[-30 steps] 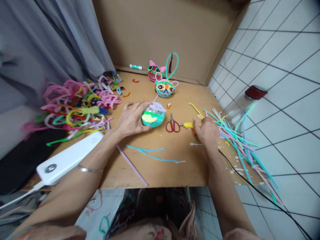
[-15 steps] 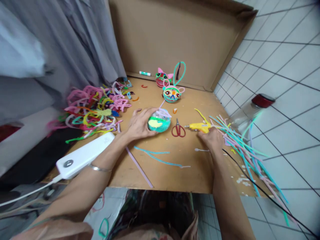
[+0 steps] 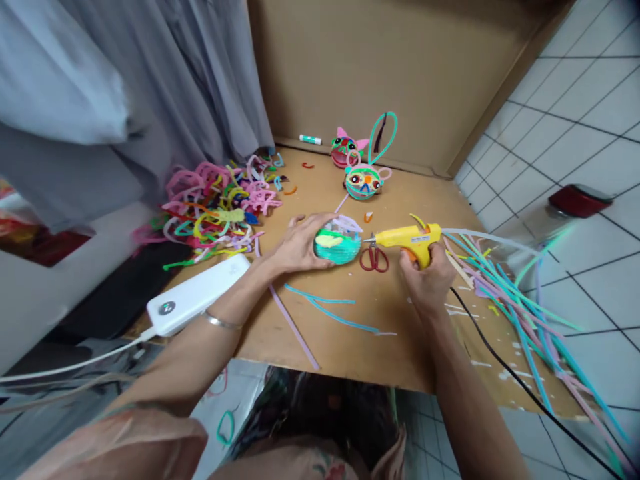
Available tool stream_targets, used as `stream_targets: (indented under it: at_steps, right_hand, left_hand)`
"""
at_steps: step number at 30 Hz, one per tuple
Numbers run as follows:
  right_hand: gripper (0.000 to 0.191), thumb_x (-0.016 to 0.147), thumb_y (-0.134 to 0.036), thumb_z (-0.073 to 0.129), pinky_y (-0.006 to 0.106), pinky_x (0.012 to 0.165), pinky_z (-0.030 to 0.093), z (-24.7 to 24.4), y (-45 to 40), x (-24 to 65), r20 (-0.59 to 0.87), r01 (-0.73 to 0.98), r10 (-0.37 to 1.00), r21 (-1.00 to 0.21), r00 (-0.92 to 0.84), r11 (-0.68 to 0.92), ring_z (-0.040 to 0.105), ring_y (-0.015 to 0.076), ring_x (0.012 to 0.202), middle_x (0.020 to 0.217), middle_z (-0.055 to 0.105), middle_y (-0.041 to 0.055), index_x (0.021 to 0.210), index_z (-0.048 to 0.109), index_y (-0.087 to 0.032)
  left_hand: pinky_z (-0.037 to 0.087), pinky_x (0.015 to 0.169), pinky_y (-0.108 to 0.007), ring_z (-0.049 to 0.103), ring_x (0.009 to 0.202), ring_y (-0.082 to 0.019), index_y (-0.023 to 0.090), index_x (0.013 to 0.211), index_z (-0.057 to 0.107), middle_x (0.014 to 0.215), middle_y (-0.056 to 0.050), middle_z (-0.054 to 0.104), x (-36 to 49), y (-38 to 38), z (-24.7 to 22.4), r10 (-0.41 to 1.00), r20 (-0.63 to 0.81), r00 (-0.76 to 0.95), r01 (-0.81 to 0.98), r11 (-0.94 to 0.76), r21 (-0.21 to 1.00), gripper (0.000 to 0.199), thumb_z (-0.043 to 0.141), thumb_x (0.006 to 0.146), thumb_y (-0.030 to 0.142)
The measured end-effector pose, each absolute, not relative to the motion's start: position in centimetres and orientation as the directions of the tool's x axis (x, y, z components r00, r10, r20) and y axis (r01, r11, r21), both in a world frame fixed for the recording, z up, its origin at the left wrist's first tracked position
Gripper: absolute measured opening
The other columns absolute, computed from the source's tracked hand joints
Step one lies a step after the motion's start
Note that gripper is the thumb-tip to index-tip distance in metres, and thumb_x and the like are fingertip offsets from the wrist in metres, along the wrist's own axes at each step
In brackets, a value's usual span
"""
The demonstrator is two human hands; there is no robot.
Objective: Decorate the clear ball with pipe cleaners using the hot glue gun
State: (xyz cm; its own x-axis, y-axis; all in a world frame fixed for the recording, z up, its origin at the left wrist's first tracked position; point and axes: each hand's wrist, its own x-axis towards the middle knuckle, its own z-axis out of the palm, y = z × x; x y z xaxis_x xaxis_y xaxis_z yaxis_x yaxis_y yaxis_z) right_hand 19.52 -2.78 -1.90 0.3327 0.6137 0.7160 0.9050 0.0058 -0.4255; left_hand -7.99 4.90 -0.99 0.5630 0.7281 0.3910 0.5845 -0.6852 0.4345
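My left hand (image 3: 302, 248) is wrapped around a round teal ball (image 3: 339, 249) covered in pipe cleaners, with a yellow patch and a lilac loop on top. In my right hand (image 3: 431, 279) is a yellow hot glue gun (image 3: 407, 237), its metal nozzle aimed left at the ball's right side; whether it touches I cannot tell. Red-handled scissors (image 3: 374, 260) lie under the nozzle, their blades partly hidden. Blue pipe cleaners (image 3: 333, 315) and a lilac one (image 3: 295, 327) lie in front of the ball.
Two finished-looking animal heads (image 3: 363, 181) sit at the back near a glue stick (image 3: 311, 139). Tangled pipe cleaners (image 3: 215, 200) heap at left beside a white power bank (image 3: 200, 293). Long pipe cleaners (image 3: 530, 333), a black cord (image 3: 493, 360) and a red-lidded jar (image 3: 580, 200) are at right.
My right hand has lifted the glue gun off the table and brought its nozzle left to the ball. The ball has tilted slightly in my left hand. The view has shifted left.
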Motion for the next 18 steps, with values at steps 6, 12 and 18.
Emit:
stream_targets:
  at_steps: [6, 12, 18]
  right_hand:
    - [0.019, 0.082, -0.043, 0.056, 0.032, 0.063, 0.044, -2.6, -2.6, 19.6, 0.757, 0.930, 0.603, -0.361, 0.250, 0.068, 0.054, 0.0204, 0.063, 0.066, 0.055, 0.0003, 0.085, 0.051, -0.025]
    - [0.019, 0.087, -0.042, 0.055, 0.032, 0.066, 0.045, -2.9, -2.6, 19.4, 0.777, 0.935, 0.600, -0.328, 0.188, 0.132, 0.059, 0.0213, 0.070, 0.074, 0.061, 0.0032, 0.090, 0.053, -0.023]
    - [0.023, 0.092, -0.045, 0.052, 0.031, 0.066, 0.045, -3.1, -2.5, 19.4, 0.798, 0.948, 0.586, -0.280, 0.142, 0.152, 0.062, 0.0215, 0.075, 0.082, 0.064, 0.0057, 0.094, 0.054, -0.022]
  left_hand:
    - [0.028, 0.116, -0.051, 0.051, 0.134, -0.036, 0.021, 0.148, 0.042, 0.146, -0.016, 0.055, -7.9, 4.9, -0.8, 0.736, 0.368, 0.569, 0.592, -0.677, 0.438, 0.096, 0.076, 0.064, 0.054]
    - [0.027, 0.116, -0.052, 0.052, 0.131, -0.035, 0.022, 0.148, 0.042, 0.145, -0.015, 0.056, -7.8, 4.8, -0.6, 0.727, 0.365, 0.582, 0.586, -0.686, 0.431, 0.094, 0.074, 0.066, 0.054]
    - [0.026, 0.117, -0.053, 0.051, 0.132, -0.036, 0.018, 0.148, 0.042, 0.146, -0.018, 0.054, -7.8, 4.7, -0.4, 0.729, 0.350, 0.588, 0.596, -0.683, 0.422, 0.095, 0.075, 0.066, 0.054]
